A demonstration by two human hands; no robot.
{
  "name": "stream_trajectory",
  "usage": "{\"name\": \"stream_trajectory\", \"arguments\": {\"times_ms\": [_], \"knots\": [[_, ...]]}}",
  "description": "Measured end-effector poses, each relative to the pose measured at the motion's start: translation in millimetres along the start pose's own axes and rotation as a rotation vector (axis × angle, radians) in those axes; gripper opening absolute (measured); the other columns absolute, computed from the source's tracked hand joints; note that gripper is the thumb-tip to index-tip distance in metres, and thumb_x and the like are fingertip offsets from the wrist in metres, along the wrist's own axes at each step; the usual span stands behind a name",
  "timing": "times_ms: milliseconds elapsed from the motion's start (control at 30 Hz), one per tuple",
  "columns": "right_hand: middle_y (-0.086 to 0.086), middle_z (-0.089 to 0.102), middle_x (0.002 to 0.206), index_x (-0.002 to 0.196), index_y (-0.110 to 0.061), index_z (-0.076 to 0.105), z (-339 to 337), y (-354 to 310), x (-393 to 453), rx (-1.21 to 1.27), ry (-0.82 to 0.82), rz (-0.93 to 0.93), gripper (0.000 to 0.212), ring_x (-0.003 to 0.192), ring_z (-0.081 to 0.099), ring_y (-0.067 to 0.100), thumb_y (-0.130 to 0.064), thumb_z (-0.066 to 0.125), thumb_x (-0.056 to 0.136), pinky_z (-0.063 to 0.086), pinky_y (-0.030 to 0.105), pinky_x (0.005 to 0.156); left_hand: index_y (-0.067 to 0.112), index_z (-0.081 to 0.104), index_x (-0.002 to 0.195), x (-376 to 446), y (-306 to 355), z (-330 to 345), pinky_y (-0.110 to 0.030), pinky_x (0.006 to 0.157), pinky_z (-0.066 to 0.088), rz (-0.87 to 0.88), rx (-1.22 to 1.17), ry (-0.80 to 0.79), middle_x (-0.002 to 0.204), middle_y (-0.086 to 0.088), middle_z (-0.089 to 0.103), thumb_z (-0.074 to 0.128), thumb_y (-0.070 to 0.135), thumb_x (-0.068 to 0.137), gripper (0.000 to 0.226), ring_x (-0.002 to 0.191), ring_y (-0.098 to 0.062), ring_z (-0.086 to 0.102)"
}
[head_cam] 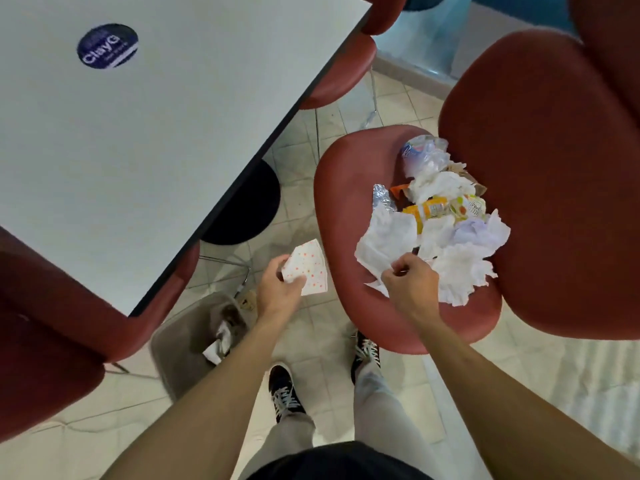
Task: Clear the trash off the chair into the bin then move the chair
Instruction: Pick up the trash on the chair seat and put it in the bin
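Trash (440, 223): a heap of white crumpled tissues, a yellow wrapper, some foil and a clear plastic bag. It lies on the seat of the red chair (346, 188), right of the middle of the frame.
Left hand (280, 289): holds a white napkin with orange dots (308, 268) between thumb and fingers, in the gap between bin and chair, below the middle of the frame.
Right hand (410, 282): fingers curl down and pinch the near edge of a white tissue (384, 244) on the seat.
Bin (187, 344): grey, on the tiled floor at lower left, with some paper inside.
Table (156, 116): white, upper left, with a round dark blue sticker (107, 46).
Shoes (285, 393): black with white laces, at the bottom.
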State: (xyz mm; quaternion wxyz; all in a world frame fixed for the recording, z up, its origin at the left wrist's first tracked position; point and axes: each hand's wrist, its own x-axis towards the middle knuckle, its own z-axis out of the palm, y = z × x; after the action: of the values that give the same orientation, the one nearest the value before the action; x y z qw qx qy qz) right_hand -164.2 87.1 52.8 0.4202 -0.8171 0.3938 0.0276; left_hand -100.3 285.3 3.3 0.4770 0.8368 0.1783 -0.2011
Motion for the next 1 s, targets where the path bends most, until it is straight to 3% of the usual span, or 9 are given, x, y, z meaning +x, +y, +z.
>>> {"name": "stream_trajectory", "arguments": {"times_ms": [100,233,433,567,667,767,900,1000], "knots": [[0.002,0.063,0.073,0.077,-0.012,0.060,31.1,-12.4,-28.6,-0.029,-0.108,-0.065,0.008,0.069,0.059,0.019,-0.005,0.057,0.079,0.046,0.025,0.057,0.028,0.058,0.120,-7.9,-30.3,-43.0,-0.027,0.080,0.048,-0.038,0.002,0.054,0.113,0.007,0.062,0.070,0.014,0.079,0.045,0.097,-0.010,0.055],[0.001,0.068,0.078,0.086,-0.012,0.068,74.6,-28.9,-63.2,-0.112,-0.317,-0.156,0.014,0.074,0.063,0.020,-0.004,0.058,0.080,0.050,0.026,0.065,0.029,0.059,0.123,-19.3,-74.3,-95.9,-0.031,0.088,0.049,-0.147,-0.012,0.142,0.121,0.002,0.063,0.071,0.018,0.081,0.045,0.107,-0.017,0.057],[0.000,0.064,0.081,0.091,-0.016,0.070,138.1,-45.5,-109.5,-0.252,-0.599,-0.186,0.019,0.076,0.060,0.018,-0.006,0.057,0.081,0.045,0.023,0.063,0.027,0.058,0.121,-42.3,-134.8,-155.2,-0.028,0.079,0.044,-0.217,0.006,0.262,0.109,0.007,0.062,0.070,0.018,0.079,0.044,0.098,-0.015,0.056],[0.004,0.067,0.099,0.105,-0.012,0.069,170.3,-51.6,-137.8,-0.330,-0.712,-0.206,0.023,0.087,0.060,0.016,-0.008,0.059,0.085,0.045,0.022,0.072,0.032,0.057,0.118,-53.7,-164.4,-179.3,-0.041,0.084,0.053,-0.265,0.081,0.323,0.114,0.000,0.066,0.071,0.022,0.076,0.045,0.102,-0.025,0.060],[0.003,0.063,0.094,0.107,-0.015,0.067,188.6,-53.6,-151.6,-0.307,-0.753,-0.178,0.024,0.084,0.060,0.019,-0.010,0.060,0.084,0.047,0.025,0.070,0.031,0.055,0.124,-58.5,-174.8,-187.7,-0.044,0.085,0.053,-0.290,0.098,0.308,0.115,-0.004,0.065,0.072,0.028,0.077,0.050,0.102,-0.028,0.060],[-0.001,0.060,0.105,0.119,-0.024,0.061,197.3,-49.1,-156.6,-0.270,-0.747,-0.153,0.035,0.090,0.060,0.017,-0.017,0.063,0.085,0.045,0.024,0.071,0.026,0.053,0.129,-59.2,-175.0,-187.7,-0.045,0.090,0.050,-0.271,0.138,0.253,0.117,-0.007,0.063,0.072,0.034,0.078,0.055,0.106,-0.029,0.059],[-0.001,0.064,0.106,0.114,-0.023,0.064,187.6,-43.4,-150.3,-0.295,-0.709,-0.196,0.028,0.091,0.060,0.015,-0.016,0.060,0.088,0.046,0.024,0.073,0.025,0.055,0.130,-57.1,-166.2,-177.7,-0.038,0.094,0.047,-0.236,0.142,0.190,0.123,-0.004,0.062,0.071,0.033,0.081,0.052,0.113,-0.026,0.057],[0.000,0.061,0.107,0.119,-0.020,0.062,169.0,-35.5,-132.4,-0.311,-0.675,-0.150,0.029,0.087,0.058,0.014,-0.018,0.061,0.089,0.043,0.022,0.071,0.026,0.056,0.129,-53.0,-152.2,-160.2,-0.035,0.091,0.048,-0.216,0.142,0.111,0.101,0.004,0.063,0.071,0.032,0.083,0.050,0.104,-0.022,0.060]]}}
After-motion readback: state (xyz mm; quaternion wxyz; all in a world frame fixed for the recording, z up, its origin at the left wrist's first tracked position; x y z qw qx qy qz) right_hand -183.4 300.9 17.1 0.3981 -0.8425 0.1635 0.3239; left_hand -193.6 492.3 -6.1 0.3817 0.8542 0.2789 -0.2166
